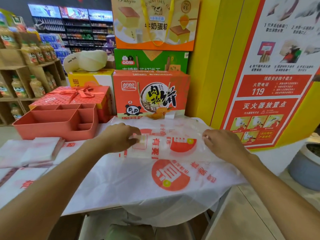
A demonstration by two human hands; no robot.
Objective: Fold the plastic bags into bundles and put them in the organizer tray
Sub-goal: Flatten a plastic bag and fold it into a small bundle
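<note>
Between our two hands a translucent plastic bag (pixel 169 174) with red print lies spread out flat, and its near end droops down towards us. Our left hand (pixel 119 137) has its fingers curled, with thumb and fingertips (pixel 136 138) pinched together on a folded edge of the bag near its far end. Our right hand (pixel 225 146) does much the same on the other side: its fingertips (pixel 206 135) are bent and closed on the thin film. Both forearms reach in from the near side.

Just past the left fingers, to their left, stands the red organizer tray (pixel 52 129), open side up, with several compartments; we cannot see any bundle in those that show. Nearer to us than the tray, and well to the left of the left fingers, rests a stack of folded bags (pixel 39 149). More flat bags lie under and beside it.

Straight beyond both sets of fingertips stands an orange carton (pixel 150 94) with a panda on it. Behind the tray sits a red gift box (pixel 78 95) tied with ribbon.
</note>
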